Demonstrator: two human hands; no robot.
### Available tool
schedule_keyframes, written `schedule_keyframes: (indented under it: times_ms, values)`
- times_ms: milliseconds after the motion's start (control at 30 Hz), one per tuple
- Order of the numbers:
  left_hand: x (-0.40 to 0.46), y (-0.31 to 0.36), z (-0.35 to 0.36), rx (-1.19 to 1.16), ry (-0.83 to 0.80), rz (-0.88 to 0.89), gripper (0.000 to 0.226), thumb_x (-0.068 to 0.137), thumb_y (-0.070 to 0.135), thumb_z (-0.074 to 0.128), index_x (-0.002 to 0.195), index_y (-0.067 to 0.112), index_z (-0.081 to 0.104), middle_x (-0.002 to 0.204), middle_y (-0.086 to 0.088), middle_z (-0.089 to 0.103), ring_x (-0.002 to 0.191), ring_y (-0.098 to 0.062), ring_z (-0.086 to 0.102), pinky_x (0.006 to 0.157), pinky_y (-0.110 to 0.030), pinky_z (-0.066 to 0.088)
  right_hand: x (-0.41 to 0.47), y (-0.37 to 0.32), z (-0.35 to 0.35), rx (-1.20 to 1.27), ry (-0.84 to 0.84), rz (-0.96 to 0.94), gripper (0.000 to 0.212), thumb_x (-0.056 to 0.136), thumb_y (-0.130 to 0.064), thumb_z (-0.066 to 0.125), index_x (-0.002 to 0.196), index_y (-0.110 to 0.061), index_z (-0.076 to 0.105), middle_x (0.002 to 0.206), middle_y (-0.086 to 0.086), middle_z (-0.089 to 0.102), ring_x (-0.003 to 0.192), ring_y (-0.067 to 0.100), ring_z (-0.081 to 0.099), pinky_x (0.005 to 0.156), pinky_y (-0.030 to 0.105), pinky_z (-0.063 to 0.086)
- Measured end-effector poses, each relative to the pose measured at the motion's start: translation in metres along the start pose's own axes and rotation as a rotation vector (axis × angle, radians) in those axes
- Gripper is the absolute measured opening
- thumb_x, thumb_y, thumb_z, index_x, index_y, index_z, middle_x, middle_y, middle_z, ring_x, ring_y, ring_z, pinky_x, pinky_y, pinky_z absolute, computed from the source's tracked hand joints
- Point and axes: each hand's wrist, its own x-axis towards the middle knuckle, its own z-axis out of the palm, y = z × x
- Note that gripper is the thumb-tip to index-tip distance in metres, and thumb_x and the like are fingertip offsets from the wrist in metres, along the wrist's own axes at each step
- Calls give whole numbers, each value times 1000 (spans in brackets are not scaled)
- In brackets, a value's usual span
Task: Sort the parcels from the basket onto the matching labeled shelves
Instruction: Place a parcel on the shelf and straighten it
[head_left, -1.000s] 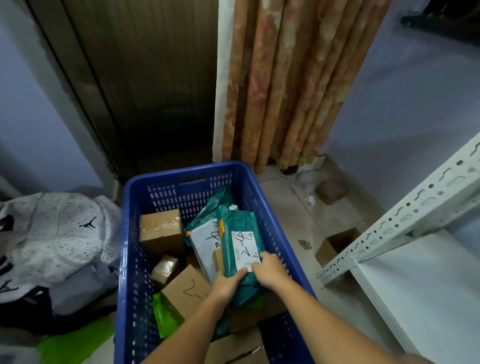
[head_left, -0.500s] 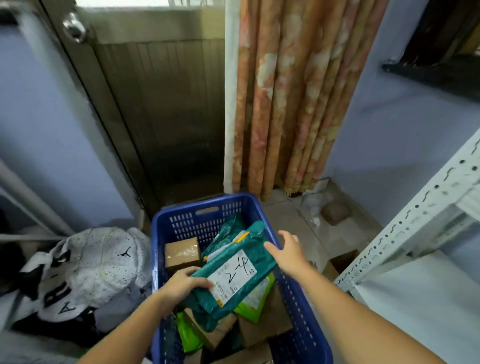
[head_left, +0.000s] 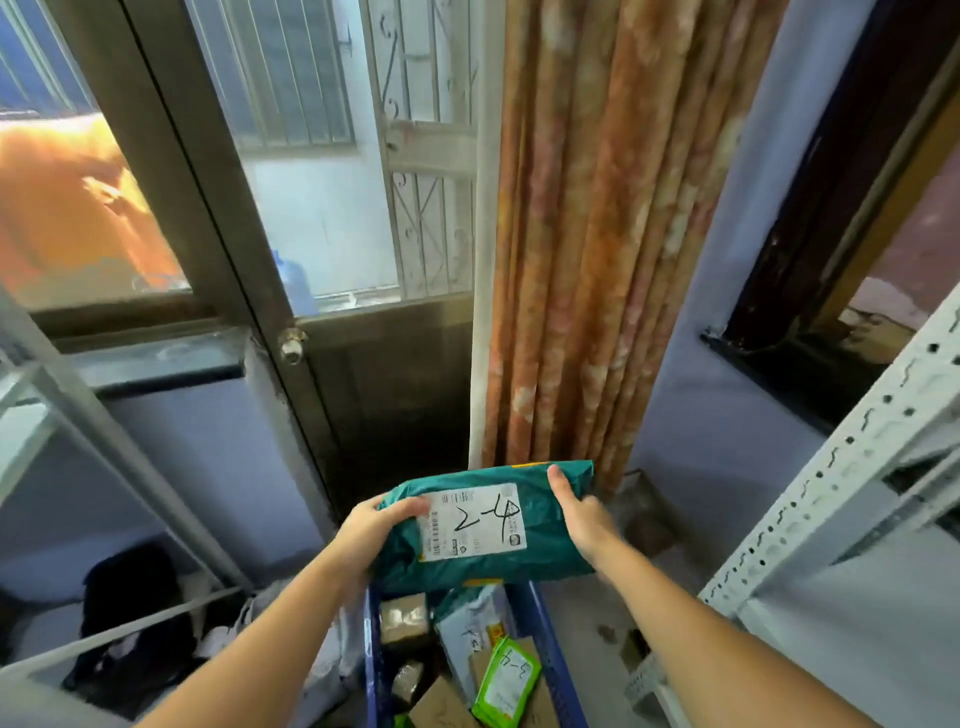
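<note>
Teal parcel (head_left: 483, 525) sits at lower centre of the frame, held level above the blue basket (head_left: 540, 639), its white label facing up with "2-4" handwritten on it. Left hand (head_left: 371, 525) grips the parcel's left end, thumb lying on the label's corner; right hand (head_left: 579, 514) grips the right end, thumb on top and fingers under. Below, the basket holds a green packet (head_left: 506, 686) with handwriting, small cardboard boxes (head_left: 402, 621) and a pale mailer (head_left: 467, 629). At the right edge stands a white perforated shelf frame (head_left: 831, 499). Behind the parcel hangs an orange patterned curtain (head_left: 587, 234), with a glazed metal door (head_left: 332, 208) to its left. Dark bags (head_left: 135, 623) lie at lower left.
</note>
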Motion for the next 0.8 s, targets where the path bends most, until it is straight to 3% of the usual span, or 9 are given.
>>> schedule_keyframes:
  times_ms: [67, 133, 200, 333, 433, 533, 633, 733, 800]
  values:
    - [-23, 52, 16, -164, 85, 24, 33, 92, 24, 71, 119, 4, 69, 105, -22, 76, 87, -37, 75, 76, -48, 62, -23, -55, -21, -10, 50, -71, 73, 96, -70, 41, 111, -5, 71, 107, 11, 66, 96, 26, 59, 79, 29, 41]
    - [-45, 103, 32, -260, 124, 29, 34, 94, 33, 69, 115, 7, 71, 103, -20, 77, 87, -37, 75, 69, -45, 62, -46, -109, -43, -36, 98, -120, 67, 97, -69, 39, 83, -9, 68, 88, 8, 64, 77, 22, 57, 66, 32, 38]
    - [-66, 150, 46, -297, 141, 41, 39, 96, 44, 65, 111, 10, 72, 99, -17, 78, 88, -36, 75, 75, -46, 61, -67, -155, -65, -24, 146, -180, 67, 98, -68, 39, 67, -11, 58, 75, 5, 60, 67, 20, 54, 60, 33, 36]
    - [-97, 228, 64, -164, 133, 206, 52, 97, 56, 58, 113, 7, 71, 96, -15, 78, 88, -36, 75, 87, -55, 60, -89, -214, -108, 9, 234, -267, 61, 92, -76, 38, 62, -24, 47, 67, -5, 49, 60, 12, 44, 55, 25, 31]
    - [-112, 266, 80, -89, 78, 326, 50, 100, 53, 54, 107, 7, 71, 94, -14, 79, 89, -36, 75, 85, -51, 61, -106, -235, -142, 5, 314, -321, 59, 93, -77, 34, 69, -25, 50, 70, -2, 54, 64, 16, 52, 58, 30, 38]
    - [-119, 285, 99, -24, 33, 373, 54, 101, 57, 47, 106, 9, 71, 95, -14, 78, 92, -36, 75, 86, -48, 60, -124, -247, -174, -7, 396, -364, 72, 99, -68, 33, 93, -5, 68, 88, 11, 65, 85, 27, 60, 73, 33, 41]
    - [-120, 291, 113, -27, -17, 415, 55, 101, 58, 44, 105, 9, 69, 98, -15, 78, 94, -37, 74, 91, -52, 58, -149, -252, -196, -41, 486, -402, 68, 102, -61, 35, 84, -3, 64, 78, 7, 58, 83, 28, 56, 76, 33, 40]
    - [-124, 295, 127, -22, -91, 456, 55, 101, 58, 43, 108, 9, 67, 98, -15, 77, 91, -33, 74, 89, -50, 59, -168, -242, -209, -24, 577, -393, 72, 100, -65, 35, 92, -2, 69, 93, 14, 66, 92, 31, 62, 84, 36, 47]
    - [-125, 295, 137, 12, -149, 485, 58, 98, 60, 44, 108, 9, 68, 94, -12, 76, 90, -30, 73, 89, -46, 59, -188, -232, -215, -8, 661, -371, 70, 100, -65, 35, 93, -3, 67, 97, 16, 66, 89, 29, 60, 81, 34, 44]
